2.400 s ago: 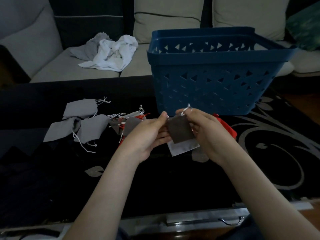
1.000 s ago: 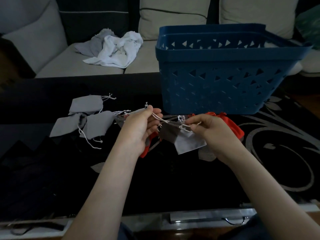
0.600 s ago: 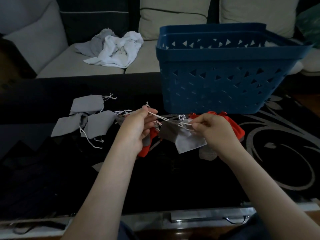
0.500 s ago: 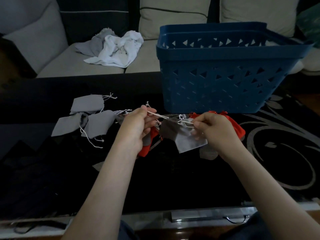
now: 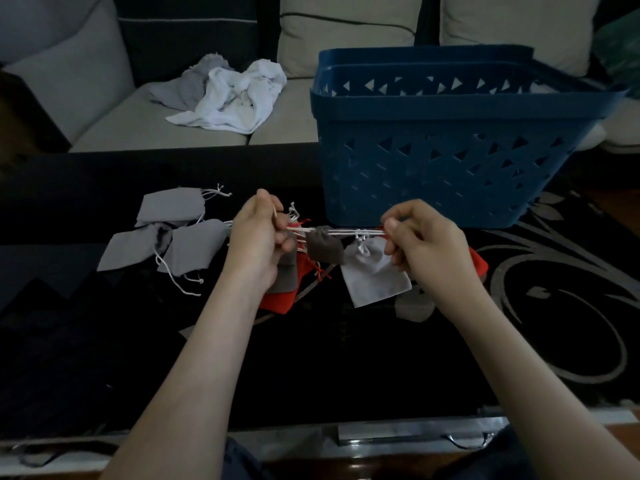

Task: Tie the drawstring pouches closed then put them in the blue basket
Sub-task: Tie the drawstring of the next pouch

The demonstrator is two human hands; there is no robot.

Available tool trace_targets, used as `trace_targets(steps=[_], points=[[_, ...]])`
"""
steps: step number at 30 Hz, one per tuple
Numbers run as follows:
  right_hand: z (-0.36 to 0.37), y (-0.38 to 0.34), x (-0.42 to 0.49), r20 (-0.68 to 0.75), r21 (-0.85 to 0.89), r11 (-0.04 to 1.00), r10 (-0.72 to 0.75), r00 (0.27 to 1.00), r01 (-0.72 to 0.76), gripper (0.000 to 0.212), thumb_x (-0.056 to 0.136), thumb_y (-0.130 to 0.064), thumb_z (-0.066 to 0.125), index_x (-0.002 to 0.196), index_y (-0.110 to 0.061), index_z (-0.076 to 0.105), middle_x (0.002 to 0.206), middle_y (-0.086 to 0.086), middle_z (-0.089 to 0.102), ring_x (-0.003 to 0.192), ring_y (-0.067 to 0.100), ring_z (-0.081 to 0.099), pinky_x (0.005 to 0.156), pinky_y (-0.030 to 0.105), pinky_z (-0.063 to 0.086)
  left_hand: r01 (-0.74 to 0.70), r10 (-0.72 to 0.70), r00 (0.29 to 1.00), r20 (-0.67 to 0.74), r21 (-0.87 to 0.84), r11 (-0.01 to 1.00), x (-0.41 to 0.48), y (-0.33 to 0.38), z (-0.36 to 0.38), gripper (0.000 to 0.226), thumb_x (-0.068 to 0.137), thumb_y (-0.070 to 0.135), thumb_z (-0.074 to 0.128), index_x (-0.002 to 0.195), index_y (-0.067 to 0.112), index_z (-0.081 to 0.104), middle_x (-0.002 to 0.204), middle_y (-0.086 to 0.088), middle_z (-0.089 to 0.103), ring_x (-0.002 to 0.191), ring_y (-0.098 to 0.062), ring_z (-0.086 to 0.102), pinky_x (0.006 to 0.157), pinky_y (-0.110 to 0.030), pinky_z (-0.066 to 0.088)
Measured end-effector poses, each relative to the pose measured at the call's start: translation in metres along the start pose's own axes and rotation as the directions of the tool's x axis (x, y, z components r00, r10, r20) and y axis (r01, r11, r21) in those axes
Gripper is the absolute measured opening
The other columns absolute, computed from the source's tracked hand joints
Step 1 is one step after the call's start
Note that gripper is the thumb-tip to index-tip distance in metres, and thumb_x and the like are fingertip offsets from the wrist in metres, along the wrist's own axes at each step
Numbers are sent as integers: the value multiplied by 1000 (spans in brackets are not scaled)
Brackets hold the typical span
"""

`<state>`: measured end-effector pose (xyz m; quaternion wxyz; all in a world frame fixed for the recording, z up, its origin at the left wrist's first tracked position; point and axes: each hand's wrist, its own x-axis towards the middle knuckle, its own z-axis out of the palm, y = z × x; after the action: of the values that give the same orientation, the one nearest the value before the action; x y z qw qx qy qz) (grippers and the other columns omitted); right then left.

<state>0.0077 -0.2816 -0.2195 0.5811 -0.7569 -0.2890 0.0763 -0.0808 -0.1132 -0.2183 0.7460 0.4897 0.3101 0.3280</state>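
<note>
Two hands work above the black desk (image 5: 346,368): the left hand (image 5: 258,239) and the right hand (image 5: 424,242). Between them hangs one dark grey pouch (image 5: 325,250). Just beside it, lower right, is one pale grey pouch (image 5: 375,277); whether it lies on the desk or hangs from a cord I cannot tell. Under the left wrist lie one flat dark grey pouch (image 5: 285,277) and a red pouch (image 5: 278,299). A second patch of red cloth (image 5: 479,263) shows behind the right hand. Farther left, three light grey pouches (image 5: 171,206) lie flat in a loose group, their white cords trailing. Beyond stands one blue basket (image 5: 450,161) with triangular holes, upright on the desk. One heap of white and grey cloth (image 5: 228,95) lies on the sofa (image 5: 114,129).

The dark grey pouch is small, its mouth gathered tight into a puckered neck, its body bulging below. Its white drawstring (image 5: 346,232) runs taut and nearly level between the hands, with a small knot near the right hand.

Each grip is clenched on the cord. The left pinches the drawstring ends between thumb and curled fingers. The right pinches the other end between thumb and forefinger, the remaining fingers curled under.
</note>
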Motion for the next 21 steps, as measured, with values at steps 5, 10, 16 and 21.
trace_targets(steps=[5,10,16,21], points=[[-5,-8,-2,112,222,974,-61,992,35,17,95,-14,53,80,-11,61,57,0,55,54,8,51,57,19,44,-84,61,979,197,113,990,-13,1,6,39,104,38,29,79,13,46,41,4,40,33,-7,30,35,-17,29],[-1,-13,-8,221,353,932,-165,961,79,16,94,-5,50,81,-10,57,60,-5,59,60,6,54,63,16,45,-3,-98,934,343,284,959,-16,-8,13,74,86,67,21,86,4,60,49,2,41,44,-11,35,46,-23,35],[9,-11,-11,284,309,948,-170,944,77,18,96,4,45,96,-10,56,85,7,65,81,7,62,75,17,49,-226,-163,730,663,460,859,-24,-10,6,30,82,41,67,95,15,63,73,2,54,72,-9,50,67,-26,34],[12,-12,-13,265,165,969,-224,938,185,21,95,2,47,95,-17,55,84,-2,62,82,10,61,74,22,48,-415,-158,720,676,602,682,-28,-17,11,7,96,23,54,98,24,61,55,25,56,52,10,47,55,-15,34]])
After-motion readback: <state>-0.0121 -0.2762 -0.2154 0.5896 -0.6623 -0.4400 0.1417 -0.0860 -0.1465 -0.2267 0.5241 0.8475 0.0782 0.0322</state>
